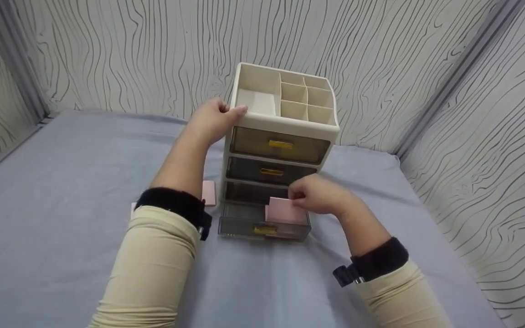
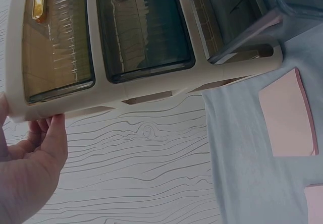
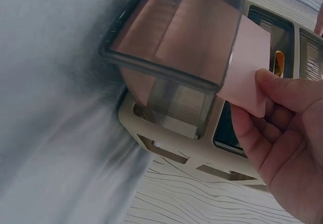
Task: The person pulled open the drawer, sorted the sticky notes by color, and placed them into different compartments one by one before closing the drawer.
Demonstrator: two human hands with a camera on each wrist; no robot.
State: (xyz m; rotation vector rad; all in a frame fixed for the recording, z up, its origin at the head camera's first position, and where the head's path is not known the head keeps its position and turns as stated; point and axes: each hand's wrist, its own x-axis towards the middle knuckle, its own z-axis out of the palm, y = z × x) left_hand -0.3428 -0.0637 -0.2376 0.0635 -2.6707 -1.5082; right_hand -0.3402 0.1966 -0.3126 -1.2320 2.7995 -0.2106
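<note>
A cream desktop drawer organizer (image 1: 285,123) stands upright with its lowest drawer (image 1: 239,225), smoky and see-through, pulled out. My left hand (image 1: 214,119) grips the organizer's upper left edge, thumb over the rim and fingers against the side. Between thumb and fingers, my right hand (image 1: 319,195) pinches a pink note pad (image 1: 285,210) by its upper corner. The pad is tilted upright, its lower part behind the drawer's front. In the right wrist view, more pink (image 3: 176,27) shows through the drawer's clear wall.
Another pink pad (image 2: 288,117) lies on the blue-grey cloth left of the organizer, and part of a further one (image 2: 315,204) shows near it. Open compartments (image 1: 308,95) top the organizer. A wood-grain patterned wall (image 1: 144,54) rises behind the table.
</note>
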